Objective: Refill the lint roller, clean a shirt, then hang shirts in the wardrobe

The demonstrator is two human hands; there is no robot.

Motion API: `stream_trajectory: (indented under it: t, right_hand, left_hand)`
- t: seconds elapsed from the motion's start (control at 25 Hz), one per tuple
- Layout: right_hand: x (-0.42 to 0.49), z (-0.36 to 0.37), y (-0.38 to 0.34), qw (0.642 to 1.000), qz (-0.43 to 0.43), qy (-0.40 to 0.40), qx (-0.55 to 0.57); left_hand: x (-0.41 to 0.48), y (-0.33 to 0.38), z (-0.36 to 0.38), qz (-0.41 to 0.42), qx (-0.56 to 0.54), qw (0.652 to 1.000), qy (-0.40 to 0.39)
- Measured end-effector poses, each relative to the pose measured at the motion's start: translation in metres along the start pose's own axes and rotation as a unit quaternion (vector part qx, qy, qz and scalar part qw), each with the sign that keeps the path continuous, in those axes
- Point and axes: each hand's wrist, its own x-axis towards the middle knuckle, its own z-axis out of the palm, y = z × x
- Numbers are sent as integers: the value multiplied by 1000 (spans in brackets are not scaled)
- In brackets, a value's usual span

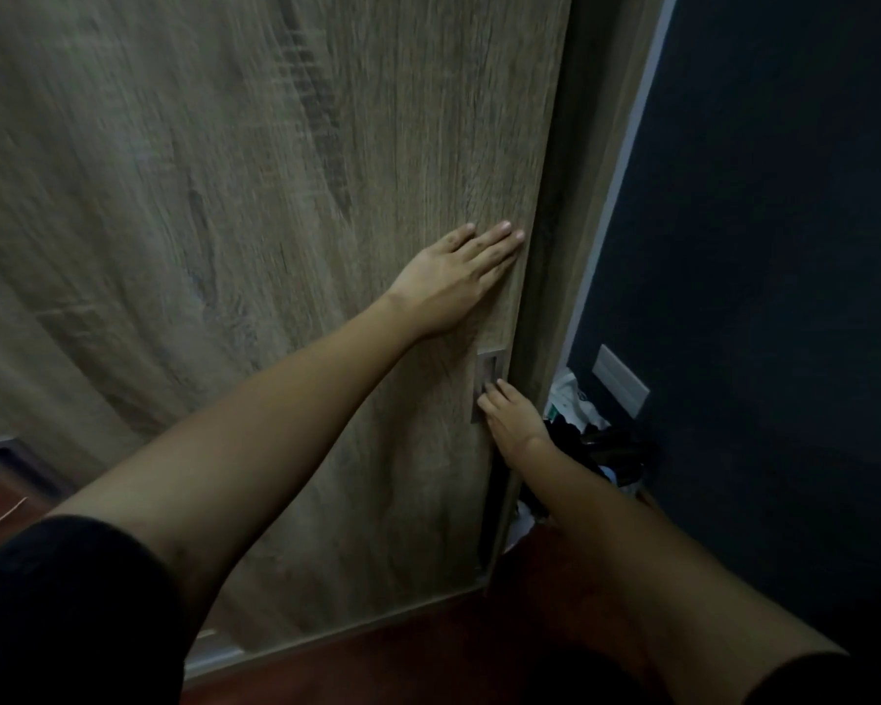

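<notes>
2 hands on upright wardrobe door (275, 195) — left hand (453, 277) flat, straight-fingered; right hand (512, 417), grip unclosed, fingertips (499, 384) at vertical handle (489, 366)

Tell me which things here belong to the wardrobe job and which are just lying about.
Job: wardrobe door, its recessed handle, left hand flat on the door, right hand at the handle.
Lying about: white plastic bag, dark clutter beside it, wall plate.
</notes>
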Motion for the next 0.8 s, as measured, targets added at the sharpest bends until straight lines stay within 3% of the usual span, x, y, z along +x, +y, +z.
stream_trajectory:
  t: [0.44, 0.8]
  right_hand:
    - [3, 42, 21, 999, 31, -16, -16]
    - [1, 52, 27, 1000, 5, -8, 18]
  left_hand:
    - [38, 19, -4, 7, 11, 1000, -20]
    - [37, 29, -17, -22, -9, 998, -51]
